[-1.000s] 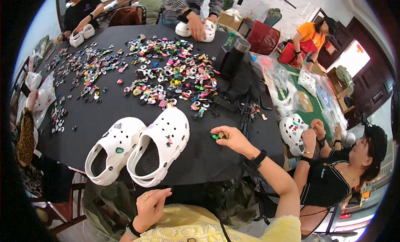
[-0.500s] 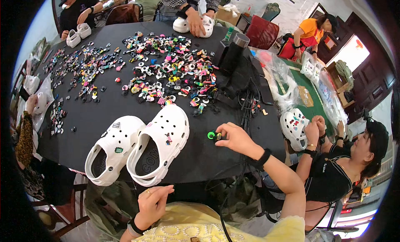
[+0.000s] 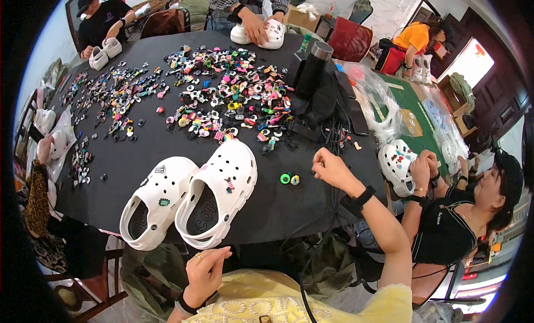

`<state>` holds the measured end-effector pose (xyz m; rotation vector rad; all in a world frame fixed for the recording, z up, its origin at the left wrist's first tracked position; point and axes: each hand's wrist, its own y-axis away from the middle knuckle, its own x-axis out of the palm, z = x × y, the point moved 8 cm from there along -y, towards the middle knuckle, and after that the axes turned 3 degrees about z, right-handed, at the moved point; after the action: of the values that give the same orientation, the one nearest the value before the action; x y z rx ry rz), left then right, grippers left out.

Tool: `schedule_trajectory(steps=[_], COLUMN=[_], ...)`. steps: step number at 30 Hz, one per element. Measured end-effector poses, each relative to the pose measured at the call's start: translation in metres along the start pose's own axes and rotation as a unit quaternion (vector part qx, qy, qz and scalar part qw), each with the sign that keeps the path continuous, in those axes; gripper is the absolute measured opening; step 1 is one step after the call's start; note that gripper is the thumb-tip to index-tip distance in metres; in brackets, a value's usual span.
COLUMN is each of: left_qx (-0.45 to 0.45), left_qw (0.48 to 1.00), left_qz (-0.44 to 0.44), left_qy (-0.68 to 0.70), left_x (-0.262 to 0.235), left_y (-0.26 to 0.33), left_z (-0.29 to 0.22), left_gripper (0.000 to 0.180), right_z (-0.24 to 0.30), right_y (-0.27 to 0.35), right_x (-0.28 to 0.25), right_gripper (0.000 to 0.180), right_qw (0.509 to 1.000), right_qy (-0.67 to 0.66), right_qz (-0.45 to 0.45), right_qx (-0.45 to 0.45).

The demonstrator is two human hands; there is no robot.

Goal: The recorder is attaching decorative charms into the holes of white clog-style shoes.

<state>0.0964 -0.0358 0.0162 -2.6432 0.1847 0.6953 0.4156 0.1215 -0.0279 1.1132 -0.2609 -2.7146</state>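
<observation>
Two white foam clogs stand side by side at the table's near edge, toes pointing away. The left clog [image 3: 172,175] carries a green charm [image 3: 164,202] and a dark-outlined one. On the right clog [image 3: 240,163] are a small striped figure charm and a rainbow charm at the toe. Just below its heel is my left hand [image 3: 204,274], fingers curled together, nothing visible in them. Over the table to the right hovers my right hand [image 3: 336,170], fingers drawn together, no object showing. A green-ringed charm [image 3: 285,179] and a yellow-and-dark charm [image 3: 295,180] lie beside it.
Heaps of colourful shoe charms [image 3: 233,89] cover the far part of the black table [image 3: 267,212]. A dark bottle [image 3: 314,70] and tangled black cables [image 3: 332,128] stand right of them. Co-workers handle white clogs across the table; one [image 3: 456,212] sits close at my right.
My right hand has let go of the charms and moved right, away from them; they now lie on the table. My left hand stays by the clog heel. The view shifted slightly.
</observation>
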Motion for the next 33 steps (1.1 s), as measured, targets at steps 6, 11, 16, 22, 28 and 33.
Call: schedule_trajectory(steps=[6, 11, 16, 22, 28, 33], left_qx=[0.014, 0.009, -0.031, -0.028, -0.124, -0.067], left_qw=[1.0, 1.0, 0.999, 0.999, 0.953, 0.923], left_qz=[0.009, 0.017, -0.021, -0.025, 0.275, 0.283], left_qy=[0.001, -0.009, -0.004, -0.006, 0.013, -0.251], left_x=[0.005, 0.006, -0.004, -0.005, 0.034, 0.065], left_y=[-0.002, 0.001, 0.01, 0.003, 0.032, 0.105], left_z=[-0.006, -0.01, 0.004, 0.008, 0.034, 0.169], left_gripper=[0.019, 0.018, 0.017, 0.02, 0.017, 0.053], right_z=[0.026, 0.037, 0.016, -0.054, -0.072, -0.032], right_y=[0.0, 0.002, 0.008, 0.034, 0.038, -0.008], right_x=[0.051, 0.064, 0.036, -0.038, -0.043, 0.003], right_gripper=[0.029, 0.029, 0.025, 0.012, 0.012, 0.015], right_qw=[0.987, 0.975, 0.973, 0.819, 0.682, 0.746], right_qy=[0.12, 0.136, -0.211, -0.553, -0.717, -0.648], right_qz=[0.019, 0.072, 0.096, -0.023, 0.011, 0.109], right_qx=[-0.102, -0.159, 0.012, 0.15, 0.146, 0.11])
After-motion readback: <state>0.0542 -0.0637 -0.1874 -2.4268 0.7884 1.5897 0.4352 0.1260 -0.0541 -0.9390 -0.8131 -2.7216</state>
